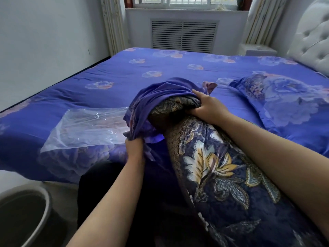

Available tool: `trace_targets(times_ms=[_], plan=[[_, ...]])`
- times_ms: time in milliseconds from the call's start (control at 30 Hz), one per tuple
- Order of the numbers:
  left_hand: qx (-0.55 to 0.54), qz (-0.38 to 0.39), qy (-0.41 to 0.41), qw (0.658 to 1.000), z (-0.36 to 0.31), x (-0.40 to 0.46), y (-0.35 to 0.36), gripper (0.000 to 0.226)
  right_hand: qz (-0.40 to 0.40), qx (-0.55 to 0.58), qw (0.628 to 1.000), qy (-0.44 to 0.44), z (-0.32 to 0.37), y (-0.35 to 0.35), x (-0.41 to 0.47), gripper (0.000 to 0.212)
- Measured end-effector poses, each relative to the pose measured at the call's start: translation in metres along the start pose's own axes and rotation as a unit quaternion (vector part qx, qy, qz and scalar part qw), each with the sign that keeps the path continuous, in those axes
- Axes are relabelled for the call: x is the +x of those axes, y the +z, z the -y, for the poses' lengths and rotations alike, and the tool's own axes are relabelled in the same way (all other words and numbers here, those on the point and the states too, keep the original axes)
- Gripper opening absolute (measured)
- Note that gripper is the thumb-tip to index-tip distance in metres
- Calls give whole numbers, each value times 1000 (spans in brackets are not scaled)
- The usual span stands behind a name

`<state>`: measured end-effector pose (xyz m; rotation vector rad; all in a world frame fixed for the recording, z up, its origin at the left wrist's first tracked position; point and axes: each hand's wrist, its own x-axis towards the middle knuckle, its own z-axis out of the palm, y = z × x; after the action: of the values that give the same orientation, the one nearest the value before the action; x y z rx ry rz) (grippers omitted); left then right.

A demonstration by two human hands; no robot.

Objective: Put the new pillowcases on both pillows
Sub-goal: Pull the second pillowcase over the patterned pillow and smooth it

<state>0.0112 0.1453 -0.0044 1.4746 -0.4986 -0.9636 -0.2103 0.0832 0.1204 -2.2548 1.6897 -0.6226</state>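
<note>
A pillow (222, 175) in a dark blue cover with yellow and white leaves lies along my right forearm, its far end tucked into the mouth of a purple pillowcase (156, 97). My right hand (206, 107) grips that far end of the pillow at the opening. My left hand (135, 145) pinches the lower edge of the bunched purple pillowcase. A second pillow (284, 102), in a blue floral case, lies flat on the bed at the right.
The bed (124, 72) has a blue floral sheet. A clear plastic bag (85, 127) lies flat on it left of my hands. A grey bin (35, 198) stands on the floor at lower left. A tufted headboard (313, 38) is at the right.
</note>
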Motion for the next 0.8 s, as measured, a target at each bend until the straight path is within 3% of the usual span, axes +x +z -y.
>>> trace_targets(times_ms=[33,100,267,367,467,533,667,733,800], plan=[[-43,62,-38,996,-2,0,5,21,1,20,1000,-3,2,-5,1,81],[-124,108,-56,985,-6,2,11,15,-2,58,998,-11,5,-11,-1,79],[-205,34,16,978,-21,12,23,15,-7,169,985,-18,1,-13,-5,74],[-49,37,82,995,-23,2,36,20,-21,236,972,-2,-1,-10,-7,57],[84,81,113,987,-10,-18,48,36,-54,259,964,30,-5,-3,-5,69],[118,133,99,979,3,-32,49,46,-85,244,964,61,-10,-1,-4,78],[142,216,77,963,28,-62,34,21,-112,188,968,119,-25,-4,-9,82],[102,190,98,972,29,-67,23,20,-104,151,974,136,-31,1,-11,78],[65,102,157,980,16,-62,14,25,-90,111,981,131,-29,11,-12,78]])
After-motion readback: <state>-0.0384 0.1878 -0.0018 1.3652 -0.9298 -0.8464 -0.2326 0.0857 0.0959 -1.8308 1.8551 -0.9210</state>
